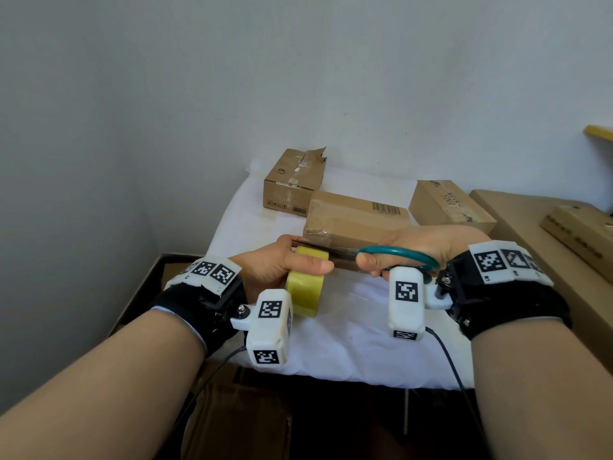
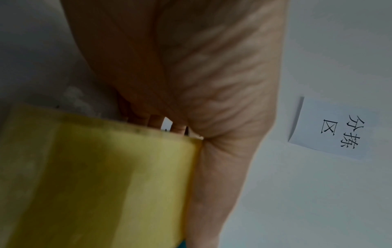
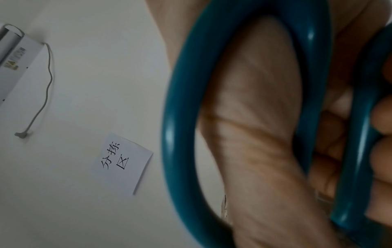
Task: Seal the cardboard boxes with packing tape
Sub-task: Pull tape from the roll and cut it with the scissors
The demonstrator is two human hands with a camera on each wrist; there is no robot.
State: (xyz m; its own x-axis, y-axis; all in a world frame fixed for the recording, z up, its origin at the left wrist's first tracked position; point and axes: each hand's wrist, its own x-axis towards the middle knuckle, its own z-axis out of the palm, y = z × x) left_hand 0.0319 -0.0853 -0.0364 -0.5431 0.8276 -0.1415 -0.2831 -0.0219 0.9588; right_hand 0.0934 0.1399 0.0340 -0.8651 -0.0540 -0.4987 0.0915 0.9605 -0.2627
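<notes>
The left hand (image 1: 275, 263) grips a yellow packing tape roll (image 1: 305, 287), thumb over its top, holding it on edge above the front of the white-covered table (image 1: 365, 343). The right hand (image 1: 428, 247) clasps teal-handled scissors (image 1: 398, 255), fingers curled through the loops; their dark blades run leftward, level, across the roll's top to the left fingers. Just behind, mid-table, lies a brown cardboard box (image 1: 351, 220) with wrinkled clear tape, barcode up, long axis running left to right. Two more boxes sit toward the far corners.
</notes>
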